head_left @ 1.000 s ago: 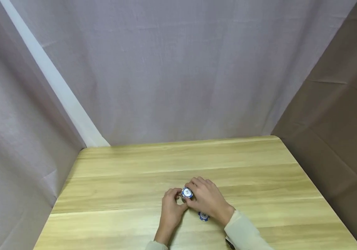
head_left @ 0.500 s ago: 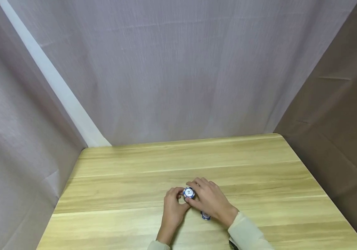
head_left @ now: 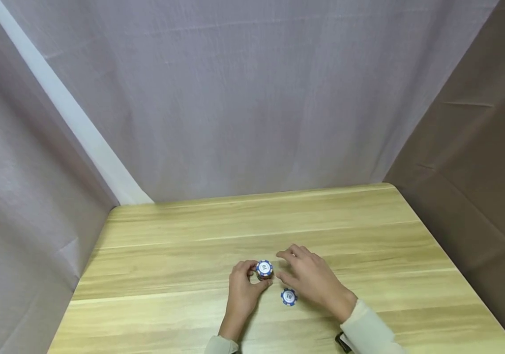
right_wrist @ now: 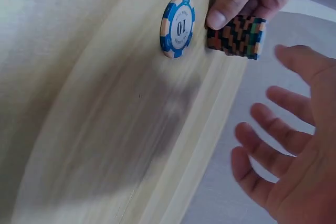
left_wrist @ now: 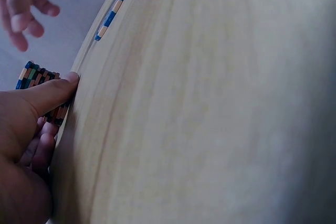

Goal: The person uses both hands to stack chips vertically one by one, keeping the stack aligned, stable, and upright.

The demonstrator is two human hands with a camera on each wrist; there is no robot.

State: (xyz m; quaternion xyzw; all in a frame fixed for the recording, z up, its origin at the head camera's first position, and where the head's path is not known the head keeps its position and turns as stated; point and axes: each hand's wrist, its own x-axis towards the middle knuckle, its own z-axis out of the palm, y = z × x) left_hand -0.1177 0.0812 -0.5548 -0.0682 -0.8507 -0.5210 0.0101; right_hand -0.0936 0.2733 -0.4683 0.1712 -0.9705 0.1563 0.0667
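Observation:
A stack of poker chips point(head_left: 264, 268) stands on the table, topped by a blue and white chip marked 10. Its layered edge, black, orange and green below the blue, shows in the right wrist view on the chip stack point(right_wrist: 239, 38). My left hand point(head_left: 243, 297) holds the stack from the left, thumb near its base and fingers around the far side. To the right of the stack hovers my right hand point(head_left: 316, 282), fingers spread and holding nothing. One loose blue and white poker chip point(head_left: 289, 297) lies flat on the table, nearer me, between the two hands.
The wood-grain table point(head_left: 181, 275) is bounded by grey curtains point(head_left: 234, 108) at the back and left. A brown cloth point(head_left: 469, 162) hangs along the right side. Something black point(head_left: 343, 342) shows under the right sleeve.
My right hand has let go of the blue chip on top of the stack and moved away to the right, its fingers spreading. The loose chip is more fully uncovered. My left hand stays at the stack.

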